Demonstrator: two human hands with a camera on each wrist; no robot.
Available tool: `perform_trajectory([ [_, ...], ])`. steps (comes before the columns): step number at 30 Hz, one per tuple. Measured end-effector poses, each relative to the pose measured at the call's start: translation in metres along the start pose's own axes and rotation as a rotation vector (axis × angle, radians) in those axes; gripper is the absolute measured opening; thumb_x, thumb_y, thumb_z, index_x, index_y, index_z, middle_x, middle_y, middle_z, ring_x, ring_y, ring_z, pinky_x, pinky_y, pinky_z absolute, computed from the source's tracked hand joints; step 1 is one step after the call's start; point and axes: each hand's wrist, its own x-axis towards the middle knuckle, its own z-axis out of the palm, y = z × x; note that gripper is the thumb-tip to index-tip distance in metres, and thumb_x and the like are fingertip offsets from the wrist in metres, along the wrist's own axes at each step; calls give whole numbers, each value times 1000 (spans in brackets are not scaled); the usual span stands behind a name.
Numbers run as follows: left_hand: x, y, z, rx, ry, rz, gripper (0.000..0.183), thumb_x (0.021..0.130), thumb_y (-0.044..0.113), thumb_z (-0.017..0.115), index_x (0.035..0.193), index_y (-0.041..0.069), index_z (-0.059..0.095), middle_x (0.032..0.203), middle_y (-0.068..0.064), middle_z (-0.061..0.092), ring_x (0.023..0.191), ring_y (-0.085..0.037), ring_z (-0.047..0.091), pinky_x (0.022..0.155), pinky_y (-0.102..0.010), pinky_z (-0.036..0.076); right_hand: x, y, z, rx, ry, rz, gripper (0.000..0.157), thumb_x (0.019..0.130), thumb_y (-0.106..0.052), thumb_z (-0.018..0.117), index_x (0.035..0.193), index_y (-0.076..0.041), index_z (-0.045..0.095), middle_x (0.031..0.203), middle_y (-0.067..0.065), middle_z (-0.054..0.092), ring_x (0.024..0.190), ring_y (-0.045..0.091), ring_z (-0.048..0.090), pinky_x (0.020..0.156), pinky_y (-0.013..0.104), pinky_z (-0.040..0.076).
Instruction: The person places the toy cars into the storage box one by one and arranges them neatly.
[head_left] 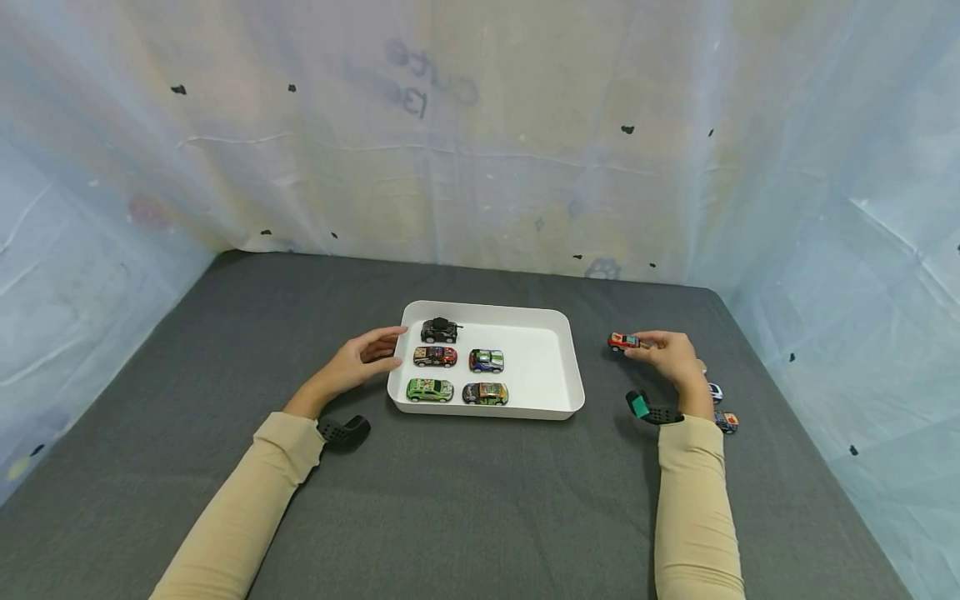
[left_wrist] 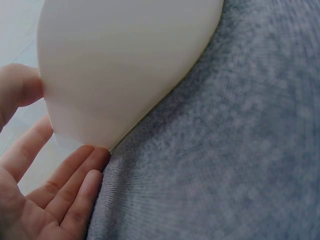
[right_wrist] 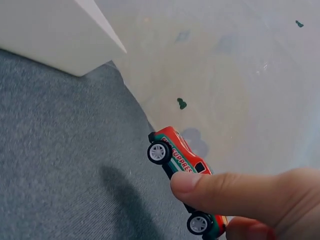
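A white tray lies on the grey cloth, and its left half carries several toy cars. Among them are a black one with a turret-like top, a green one and a blue-and-white one. My left hand touches the tray's left end, the fingertips against the outer wall and the thumb higher by the rim. To the right of the tray, my right hand pinches a red-and-green toy car between thumb and fingers, above the cloth.
By my right wrist, partly hidden, stand a white toy car, a dark toy car and a small pale thing. A pale plastic curtain hangs behind the table and along both sides.
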Motion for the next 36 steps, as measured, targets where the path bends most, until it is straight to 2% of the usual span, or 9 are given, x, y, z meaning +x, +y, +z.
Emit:
perform_trajectory([
  [2, 0, 0, 0, -2, -1, 0, 59, 93, 23, 65, 147, 16, 41, 150, -18, 43, 134, -39, 45, 112, -56, 39, 0, -1, 0, 13, -1, -15, 47, 89, -28, 69, 126, 0, 63, 52, -11, 31, 51, 10, 31, 54, 29, 25],
  [8, 0, 0, 0, 3, 0, 4, 59, 93, 22, 65, 147, 15, 42, 149, -19, 43, 133, -40, 46, 111, -57, 39, 1, -5, 0, 32, 3, -43, 46, 88, -26, 70, 124, 1, 64, 52, -13, 32, 52, 8, 31, 56, 29, 25],
  [12, 0, 1, 0, 5, 1, 4, 59, 93, 22, 65, 147, 15, 42, 148, -19, 44, 133, -40, 46, 111, -56, 40, 2, -8, 2, 41, 6, -103, 44, 87, -23, 72, 121, 4, 65, 51, -13, 32, 48, 5, 28, 48, 23, 26],
  [15, 0, 1, 0, 6, 1, 3, 59, 93, 22, 65, 147, 14, 42, 149, -19, 43, 133, -40, 46, 111, -56, 39, 2, -13, 2, 32, 10, -130, 43, 87, -22, 72, 120, 4, 65, 52, -12, 33, 48, 5, 28, 47, 21, 26],
  [36, -1, 2, 0, 5, -2, 4, 58, 93, 21, 64, 147, 14, 41, 149, -20, 43, 133, -40, 46, 111, -57, 39, -3, -42, 6, 90, -23, -163, 44, 86, -21, 73, 121, 4, 65, 53, -10, 34, 49, 4, 29, 49, 23, 26],
])
